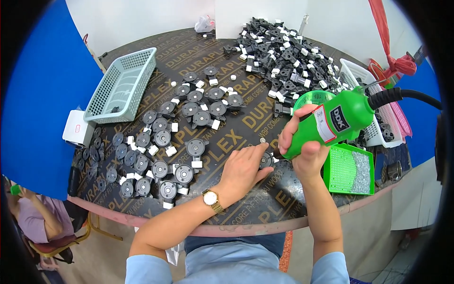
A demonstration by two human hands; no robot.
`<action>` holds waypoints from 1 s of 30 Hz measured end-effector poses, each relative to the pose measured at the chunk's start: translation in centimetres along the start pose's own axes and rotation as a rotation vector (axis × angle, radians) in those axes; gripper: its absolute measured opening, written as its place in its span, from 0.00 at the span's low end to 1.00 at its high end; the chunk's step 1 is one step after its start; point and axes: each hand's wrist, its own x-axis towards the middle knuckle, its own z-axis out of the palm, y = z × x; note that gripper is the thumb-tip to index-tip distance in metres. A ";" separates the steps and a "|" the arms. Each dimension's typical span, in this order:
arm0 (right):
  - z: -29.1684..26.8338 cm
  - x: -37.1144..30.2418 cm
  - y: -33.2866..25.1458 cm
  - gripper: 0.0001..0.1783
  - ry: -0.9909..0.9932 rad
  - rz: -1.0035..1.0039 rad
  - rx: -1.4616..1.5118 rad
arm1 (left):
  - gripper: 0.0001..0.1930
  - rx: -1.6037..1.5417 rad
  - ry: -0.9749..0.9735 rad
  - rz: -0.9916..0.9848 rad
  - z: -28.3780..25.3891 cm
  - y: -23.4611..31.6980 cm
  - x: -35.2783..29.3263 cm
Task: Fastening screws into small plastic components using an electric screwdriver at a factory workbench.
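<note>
Dark, printed surface (288, 203) carries a pale basket (124, 87) at 10 o'clock, loose wheels (162, 137) from 8 to 11, a black-and-white heap (283, 61) at 1 and a green tray (340, 170) between 3 and 4. Near centre, toward 4 o'clock, one wheel (267, 158) lies partly hidden by the left hand (241, 170), whose grip I cannot tell; the right hand (309, 163) has its grip clamped on a green driver (336, 124) at 3, blocking parts of a bowl (311, 97) and white basket (355, 72) at 2.
</note>
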 end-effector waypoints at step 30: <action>-0.1 -0.2 -0.6 0.43 0.071 -0.001 -0.020 | 0.25 0.030 0.046 0.002 0.0 -0.1 -0.6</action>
